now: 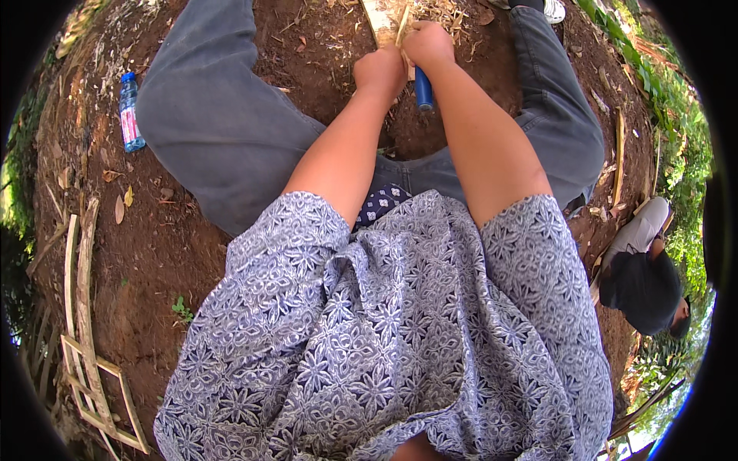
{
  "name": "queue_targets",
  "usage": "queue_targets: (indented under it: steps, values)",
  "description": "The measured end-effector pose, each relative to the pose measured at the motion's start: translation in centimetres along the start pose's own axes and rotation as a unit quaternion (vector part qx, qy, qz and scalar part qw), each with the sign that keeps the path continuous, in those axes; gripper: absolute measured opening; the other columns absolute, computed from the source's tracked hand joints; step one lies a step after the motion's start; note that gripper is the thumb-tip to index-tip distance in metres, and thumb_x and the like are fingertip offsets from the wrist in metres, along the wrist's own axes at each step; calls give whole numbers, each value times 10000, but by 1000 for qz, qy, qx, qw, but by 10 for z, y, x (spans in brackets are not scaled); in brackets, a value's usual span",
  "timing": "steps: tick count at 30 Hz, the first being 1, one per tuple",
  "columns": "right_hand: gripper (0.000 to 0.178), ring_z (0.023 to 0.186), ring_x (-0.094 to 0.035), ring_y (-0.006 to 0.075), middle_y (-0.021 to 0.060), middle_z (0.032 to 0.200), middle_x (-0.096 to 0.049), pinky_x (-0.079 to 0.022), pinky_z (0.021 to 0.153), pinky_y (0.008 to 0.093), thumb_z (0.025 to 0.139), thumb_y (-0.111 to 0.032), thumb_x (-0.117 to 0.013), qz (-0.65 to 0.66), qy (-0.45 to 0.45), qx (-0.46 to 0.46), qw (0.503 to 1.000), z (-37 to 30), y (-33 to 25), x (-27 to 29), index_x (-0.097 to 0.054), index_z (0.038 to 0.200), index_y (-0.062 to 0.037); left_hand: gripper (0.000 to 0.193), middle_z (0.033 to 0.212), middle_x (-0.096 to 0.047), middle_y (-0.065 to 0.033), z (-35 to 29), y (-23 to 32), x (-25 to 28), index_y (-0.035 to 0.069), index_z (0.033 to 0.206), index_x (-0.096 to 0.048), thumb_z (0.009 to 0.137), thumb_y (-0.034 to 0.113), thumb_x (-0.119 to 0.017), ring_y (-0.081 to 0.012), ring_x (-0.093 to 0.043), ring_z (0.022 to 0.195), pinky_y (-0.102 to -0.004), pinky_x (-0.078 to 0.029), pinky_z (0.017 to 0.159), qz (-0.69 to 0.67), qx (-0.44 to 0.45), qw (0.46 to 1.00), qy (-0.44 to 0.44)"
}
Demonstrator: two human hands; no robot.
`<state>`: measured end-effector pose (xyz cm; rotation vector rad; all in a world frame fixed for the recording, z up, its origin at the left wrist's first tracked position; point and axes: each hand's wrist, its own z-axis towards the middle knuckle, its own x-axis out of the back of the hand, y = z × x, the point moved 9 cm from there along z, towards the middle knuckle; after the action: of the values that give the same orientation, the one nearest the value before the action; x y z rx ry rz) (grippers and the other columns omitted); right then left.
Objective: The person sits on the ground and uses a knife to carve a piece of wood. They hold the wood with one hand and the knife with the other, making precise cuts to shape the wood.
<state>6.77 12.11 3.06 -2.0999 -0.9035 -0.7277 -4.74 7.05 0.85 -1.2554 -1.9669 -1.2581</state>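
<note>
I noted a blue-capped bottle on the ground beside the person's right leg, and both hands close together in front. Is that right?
The side is wrong: the head view shows the blue-capped bottle beside the person's left leg. The rest stands.

Steeply down from the wearer's head, the fisheye view is aimed: the patterned shirt (400,323) is caught close up, while the left hand (380,71) and right hand (429,44) are seen farther off, near the top edge. Toward the rim, greenery (684,154) is bent, its distance perhaps misjudged.
</note>
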Motion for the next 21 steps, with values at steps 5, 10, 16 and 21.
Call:
queue_targets:
  steps: [5,10,16,21]
  values:
    - [451,618,-720,187,134,895,-753,-596,695,337,872,-169,-562,95,25,45,994,20,17,36,-684,1299,-85,412,903,-753,-182,-8,17,20,85,939,-770,998,381,-490,-371,-739,855,-482,-585,769,10,-23,1000,-10]
    - [430,569,-696,182,105,814,-721,-583,629,332,905,-211,-553,101,-98,56,988,-13,13,9,-660,1293,-61,429,909,-759,-161,0,7,19,105,931,-786,992,405,-485,-350,-746,865,-466,-588,761,55,-21,998,-37]
    - [395,558,-688,174,121,835,-734,-586,645,342,901,-222,-572,62,-86,46,993,-42,5,4,-681,1243,-55,301,943,-764,-157,1,0,10,98,944,-787,938,310,-574,-333,-752,906,-455,-595,785,67,-7,997,-47]
    - [370,551,-688,174,114,792,-736,-587,637,346,900,-208,-576,54,-89,49,993,-41,6,9,-702,1212,-53,242,957,-763,-164,6,10,4,92,948,-787,888,276,-643,-329,-751,926,-455,-596,787,66,-30,996,-47]
